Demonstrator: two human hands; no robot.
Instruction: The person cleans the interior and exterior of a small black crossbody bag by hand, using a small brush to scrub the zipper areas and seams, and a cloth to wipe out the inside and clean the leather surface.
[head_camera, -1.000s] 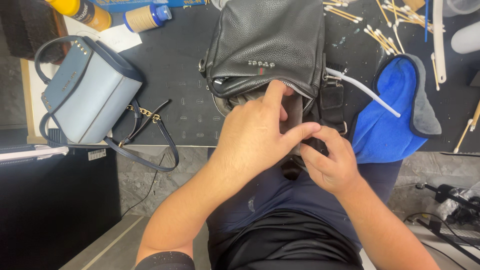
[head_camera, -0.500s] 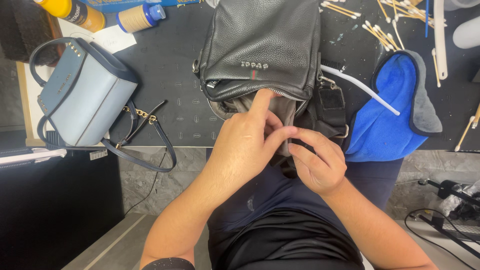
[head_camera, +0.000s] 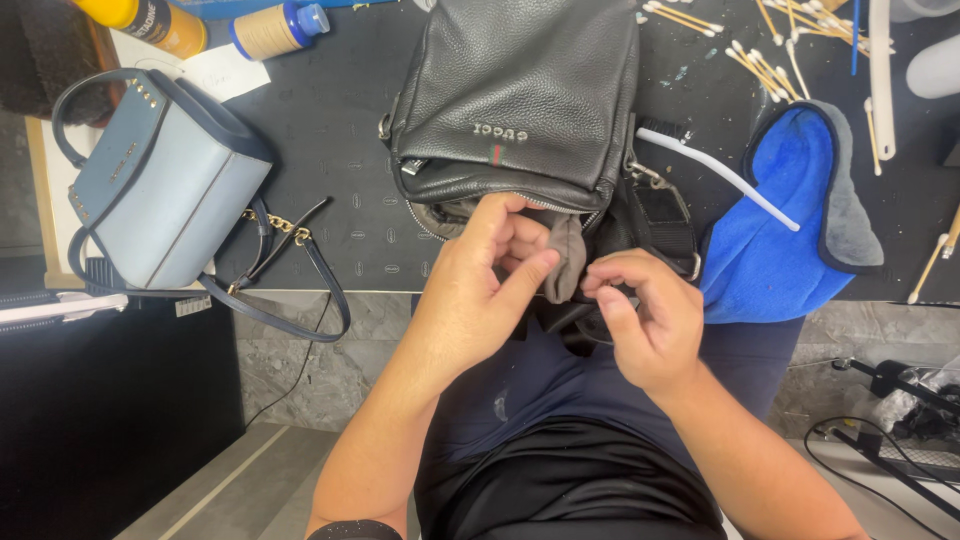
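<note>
A black pebbled-leather bag (head_camera: 520, 90) lies on the dark work mat (head_camera: 330, 170), its unzipped opening toward me at the mat's front edge. My left hand (head_camera: 480, 300) pinches a fold of the bag's grey lining (head_camera: 568, 262), pulled out of the opening. My right hand (head_camera: 645, 320) is just right of it, fingers curled and pinching the black edge or strap of the bag below the opening. What the fingertips hold exactly is partly hidden.
A light blue handbag (head_camera: 160, 185) with a dark strap and gold chain stands at the left. A blue cloth (head_camera: 790, 230) lies at the right with a white stick (head_camera: 715, 170) across it. Cotton swabs (head_camera: 760, 50) are scattered at the back right; bottles (head_camera: 275, 28) stand at the back left.
My left hand has drawn the grey lining farther out of the bag's opening. My right hand has shifted right and slightly apart from the left. The view has moved a little nearer.
</note>
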